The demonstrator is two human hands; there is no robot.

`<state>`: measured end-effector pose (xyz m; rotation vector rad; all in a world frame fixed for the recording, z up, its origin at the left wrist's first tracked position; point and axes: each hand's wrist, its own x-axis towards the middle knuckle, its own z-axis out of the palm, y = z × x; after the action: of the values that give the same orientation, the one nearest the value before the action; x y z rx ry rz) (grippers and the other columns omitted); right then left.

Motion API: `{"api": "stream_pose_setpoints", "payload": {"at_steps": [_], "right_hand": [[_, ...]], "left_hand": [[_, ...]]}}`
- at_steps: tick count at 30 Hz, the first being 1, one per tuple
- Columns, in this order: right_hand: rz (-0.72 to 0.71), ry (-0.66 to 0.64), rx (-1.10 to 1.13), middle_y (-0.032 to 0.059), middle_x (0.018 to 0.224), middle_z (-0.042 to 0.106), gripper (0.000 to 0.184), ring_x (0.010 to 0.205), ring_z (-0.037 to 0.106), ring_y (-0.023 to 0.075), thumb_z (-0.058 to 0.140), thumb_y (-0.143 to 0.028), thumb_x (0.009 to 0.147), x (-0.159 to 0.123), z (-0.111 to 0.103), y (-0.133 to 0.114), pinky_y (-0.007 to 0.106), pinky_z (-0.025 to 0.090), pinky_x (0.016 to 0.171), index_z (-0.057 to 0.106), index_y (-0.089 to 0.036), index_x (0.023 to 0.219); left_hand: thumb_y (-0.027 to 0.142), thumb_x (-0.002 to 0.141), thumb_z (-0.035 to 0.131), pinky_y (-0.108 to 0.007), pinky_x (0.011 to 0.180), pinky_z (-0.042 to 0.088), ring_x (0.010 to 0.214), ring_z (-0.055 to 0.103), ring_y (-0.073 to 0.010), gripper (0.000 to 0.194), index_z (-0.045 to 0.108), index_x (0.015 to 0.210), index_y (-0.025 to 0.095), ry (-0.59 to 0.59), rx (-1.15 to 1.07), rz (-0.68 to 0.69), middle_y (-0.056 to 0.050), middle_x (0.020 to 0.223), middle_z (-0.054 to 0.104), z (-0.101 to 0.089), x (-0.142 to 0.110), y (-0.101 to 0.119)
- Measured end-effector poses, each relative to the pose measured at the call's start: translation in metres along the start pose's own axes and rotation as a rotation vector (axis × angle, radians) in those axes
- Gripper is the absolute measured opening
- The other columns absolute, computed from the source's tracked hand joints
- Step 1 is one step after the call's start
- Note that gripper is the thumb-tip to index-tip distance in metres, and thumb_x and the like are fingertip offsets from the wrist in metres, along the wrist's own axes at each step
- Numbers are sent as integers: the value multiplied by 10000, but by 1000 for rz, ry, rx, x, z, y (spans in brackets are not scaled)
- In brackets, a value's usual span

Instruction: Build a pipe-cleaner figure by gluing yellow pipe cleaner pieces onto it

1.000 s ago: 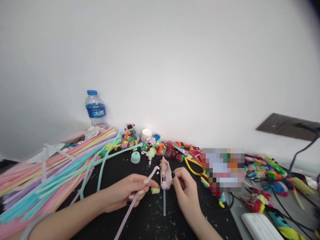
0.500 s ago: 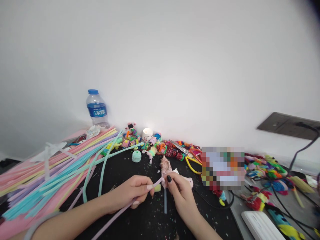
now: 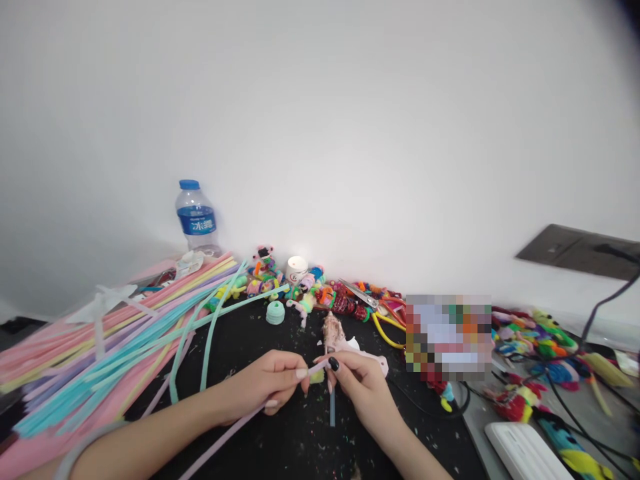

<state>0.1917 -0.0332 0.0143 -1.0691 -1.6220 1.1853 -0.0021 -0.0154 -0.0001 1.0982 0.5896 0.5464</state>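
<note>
A long lavender pipe cleaner (image 3: 227,437) runs between my two hands. My left hand (image 3: 267,383) pinches it between thumb and fingers, with its long tail hanging toward the lower left. The fingertips of my right hand (image 3: 363,383) are closed on its short upper end. Just behind the right fingers lies a pale pink glue gun (image 3: 373,360), partly hidden, with a stained nozzle and a translucent glue stick (image 3: 333,408) by it. A small pale yellow piece (image 3: 317,377) shows behind the pipe cleaner. Beyond the hands sits a mint green coil (image 3: 275,312).
Bundled pastel pipe cleaners (image 3: 100,353) spread over the left side. Along the wall stand a water bottle (image 3: 197,217), a white cup (image 3: 297,268), small colourful figures (image 3: 345,300) and scissors (image 3: 390,327). At right are a white box-shaped device (image 3: 523,450) and black cables (image 3: 555,400).
My right fingertips have closed over the pipe cleaner's end, which stuck up as a small bend before. My left hand keeps its pinch. The view has shifted slightly.
</note>
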Motion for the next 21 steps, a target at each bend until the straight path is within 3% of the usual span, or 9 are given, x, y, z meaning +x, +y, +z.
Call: {"api": "stream_pose_setpoints", "payload": {"at_steps": [13, 21], "right_hand": [[65, -70, 122, -22, 539, 517, 289, 455, 373, 82, 539, -402, 834, 0, -1, 2, 196, 332, 465, 711, -174, 881], [108, -115, 160, -18, 557, 516, 321, 429, 263, 66, 524, -434, 837, 1, -2, 9, 201, 190, 411, 698, -174, 913]], "left_hand": [[346, 857, 501, -158, 370, 232, 330, 214, -40, 248, 557, 758, 126, -2, 11, 1, 102, 372, 337, -2, 1, -1], [346, 861, 494, -157, 367, 237, 327, 217, -40, 250, 556, 754, 128, 9, 8, 4, 99, 369, 342, -2, -1, -1]]}}
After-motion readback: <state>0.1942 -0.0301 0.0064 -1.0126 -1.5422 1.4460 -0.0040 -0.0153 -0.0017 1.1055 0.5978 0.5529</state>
